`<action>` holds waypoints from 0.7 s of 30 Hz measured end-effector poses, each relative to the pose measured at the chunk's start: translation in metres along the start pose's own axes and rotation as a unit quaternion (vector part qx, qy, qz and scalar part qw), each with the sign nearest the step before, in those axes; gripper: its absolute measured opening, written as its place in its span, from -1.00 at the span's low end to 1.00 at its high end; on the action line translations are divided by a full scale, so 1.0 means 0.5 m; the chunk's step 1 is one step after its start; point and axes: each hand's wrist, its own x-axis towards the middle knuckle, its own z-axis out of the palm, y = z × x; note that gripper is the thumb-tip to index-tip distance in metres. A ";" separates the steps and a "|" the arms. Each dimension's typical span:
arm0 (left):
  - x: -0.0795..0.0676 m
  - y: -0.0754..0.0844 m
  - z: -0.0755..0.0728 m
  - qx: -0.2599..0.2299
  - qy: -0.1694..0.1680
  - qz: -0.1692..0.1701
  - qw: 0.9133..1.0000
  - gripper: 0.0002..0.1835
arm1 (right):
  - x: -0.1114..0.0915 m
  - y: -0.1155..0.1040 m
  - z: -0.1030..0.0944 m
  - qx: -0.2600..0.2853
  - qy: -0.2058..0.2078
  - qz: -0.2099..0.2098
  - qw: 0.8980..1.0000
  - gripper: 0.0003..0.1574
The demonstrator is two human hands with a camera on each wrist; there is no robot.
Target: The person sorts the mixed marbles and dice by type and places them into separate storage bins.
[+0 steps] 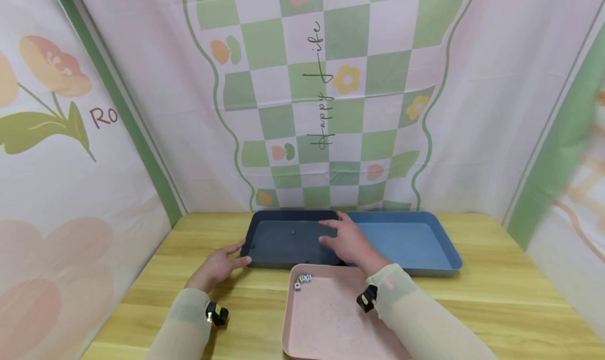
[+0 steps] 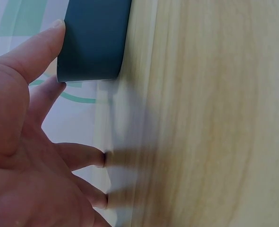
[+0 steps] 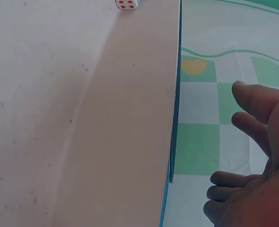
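Observation:
My left hand is at the left end of a dark navy tray, fingers spread. In the left wrist view, its thumb and index fingertip meet the tray's end wall, the other fingers spread beside it. My right hand is over the right end of the same tray, fingers apart, holding nothing visible. Whether it touches the rim is unclear. Inside the dark tray lies a tiny green piece, too small to identify. A small dark piece lies near its left wall.
A lighter blue tray stands to the right of the dark one. In front is a pink tray with several small dice in its back left corner. A patterned cloth hangs behind the wooden table.

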 end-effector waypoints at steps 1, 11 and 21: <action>0.001 -0.001 0.000 -0.001 0.001 0.001 1.000 -0.26 | -0.001 0.001 0.001 -0.002 0.000 -0.002 1.000 -0.39; -0.005 0.001 -0.001 -0.001 0.000 0.001 1.000 -0.25 | -0.011 -0.004 0.014 0.021 -0.065 -0.032 0.997 -0.45; -0.008 0.006 -0.001 0.001 -0.002 0.003 1.000 -0.25 | -0.030 -0.005 0.035 -0.034 -0.154 -0.131 0.979 -0.63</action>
